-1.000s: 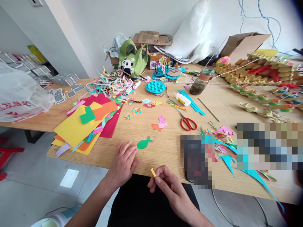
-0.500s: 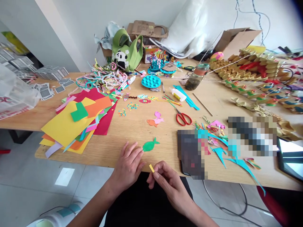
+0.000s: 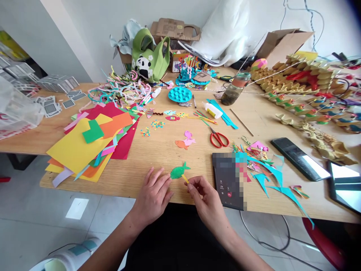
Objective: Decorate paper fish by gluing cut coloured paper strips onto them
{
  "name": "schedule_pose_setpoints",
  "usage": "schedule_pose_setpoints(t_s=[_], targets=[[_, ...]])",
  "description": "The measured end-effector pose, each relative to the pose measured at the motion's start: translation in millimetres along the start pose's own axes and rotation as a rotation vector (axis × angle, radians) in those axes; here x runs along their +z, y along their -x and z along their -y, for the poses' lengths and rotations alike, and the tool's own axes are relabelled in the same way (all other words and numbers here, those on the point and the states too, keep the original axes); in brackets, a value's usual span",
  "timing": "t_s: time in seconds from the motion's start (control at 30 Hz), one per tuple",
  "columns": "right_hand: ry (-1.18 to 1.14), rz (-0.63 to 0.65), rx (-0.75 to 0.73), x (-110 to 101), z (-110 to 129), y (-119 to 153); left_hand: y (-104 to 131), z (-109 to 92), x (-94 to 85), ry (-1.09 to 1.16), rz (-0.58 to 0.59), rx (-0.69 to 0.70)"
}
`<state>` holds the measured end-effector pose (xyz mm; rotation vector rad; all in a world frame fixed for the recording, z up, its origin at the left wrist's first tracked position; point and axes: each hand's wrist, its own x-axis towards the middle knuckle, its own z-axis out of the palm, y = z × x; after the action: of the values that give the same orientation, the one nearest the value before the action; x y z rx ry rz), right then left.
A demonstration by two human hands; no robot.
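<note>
A green paper fish (image 3: pixel 177 172) lies near the table's front edge, its tail toward the upper right. My left hand (image 3: pixel 153 195) rests flat on the wood with fingers spread, fingertips at the fish's left end. Between thumb and fingers of my right hand (image 3: pixel 204 195) is a narrow yellow paper strip (image 3: pixel 185 178), its far end at the lower right edge of the fish. Behind them lie an orange paper fish (image 3: pixel 181 144) and pink paper fish (image 3: pixel 188 134).
Coloured paper sheets (image 3: pixel 76 145) are piled at the left. Red-handled scissors (image 3: pixel 219 139), a glue bottle (image 3: pixel 213 110) and a blue dish (image 3: pixel 179 95) stand farther back. To the right are a dark tablet (image 3: pixel 225 188), paper scraps (image 3: pixel 262 179) and a phone (image 3: pixel 299 158).
My right hand has moved up and to the right, bringing the yellow strip from the table edge to the green fish. My left hand has stayed in place.
</note>
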<state>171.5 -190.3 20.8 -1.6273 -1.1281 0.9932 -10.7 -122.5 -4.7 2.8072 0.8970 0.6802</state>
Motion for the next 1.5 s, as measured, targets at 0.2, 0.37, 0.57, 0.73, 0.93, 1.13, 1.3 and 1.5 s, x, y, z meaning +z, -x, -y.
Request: schedule_pose_setpoints(t_s=[0.2,0.37,0.57,0.73,0.93,1.13,1.3,1.5], targets=[[-0.017,0.029,0.101,8,-7,-3,0,1,0.9,0.011,-0.023,0.009],[-0.138,0.028,0.209,13,-2,-12,-1,1,0.9,0.005,-0.023,0.017],[-0.235,0.032,0.244,18,-2,-18,-2,1,-0.6,0.026,-0.008,-0.003],[-0.264,0.009,0.240,21,-5,-16,-2,2,-0.9,0.043,-0.016,-0.008],[-0.274,-0.022,0.193,21,-4,-12,-1,3,-0.1,0.062,-0.021,-0.010],[-0.148,-0.187,0.015,15,-6,-14,0,3,0.2,0.071,-0.041,-0.010],[0.101,-0.270,-0.185,0,1,-24,0,3,0.5,0.063,-0.043,-0.021],[0.396,-0.266,-0.303,-14,15,-50,-1,2,1.2,0.039,-0.048,-0.004]])
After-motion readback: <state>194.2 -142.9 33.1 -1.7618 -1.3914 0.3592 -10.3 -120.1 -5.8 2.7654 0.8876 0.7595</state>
